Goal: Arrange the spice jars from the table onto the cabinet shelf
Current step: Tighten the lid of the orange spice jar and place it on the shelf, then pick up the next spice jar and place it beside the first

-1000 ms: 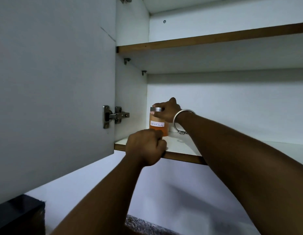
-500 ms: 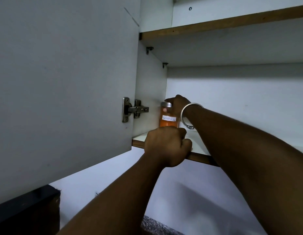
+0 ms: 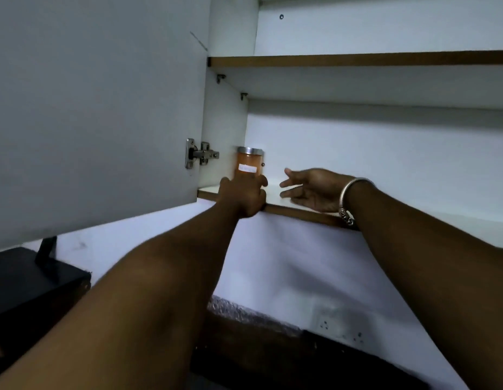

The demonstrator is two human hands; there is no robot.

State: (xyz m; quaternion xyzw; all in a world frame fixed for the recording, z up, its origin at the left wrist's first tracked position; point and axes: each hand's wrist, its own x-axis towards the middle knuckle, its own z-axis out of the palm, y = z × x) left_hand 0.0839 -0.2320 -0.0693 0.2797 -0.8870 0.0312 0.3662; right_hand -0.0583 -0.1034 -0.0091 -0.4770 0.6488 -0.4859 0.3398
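Note:
An orange spice jar (image 3: 248,164) with a silver lid and a white label stands upright in the back left corner of the lower cabinet shelf (image 3: 298,213). My left hand (image 3: 243,197) grips the shelf's front edge just in front of the jar and hides its base. My right hand (image 3: 312,190) hovers over the shelf a little to the right of the jar, fingers spread and apart from it, holding nothing. A metal bangle circles my right wrist.
The open cabinet door (image 3: 90,108) hangs at the left on a metal hinge (image 3: 199,154). An upper shelf (image 3: 357,59) runs above. A black box (image 3: 28,288) sits at the lower left, with a dark counter (image 3: 258,319) and a wall socket (image 3: 340,325) below.
My right hand has let go of the jar's lid and drawn away to the right, fingers now spread. The jar stays in the shelf corner. My left hand keeps its hold on the shelf edge.

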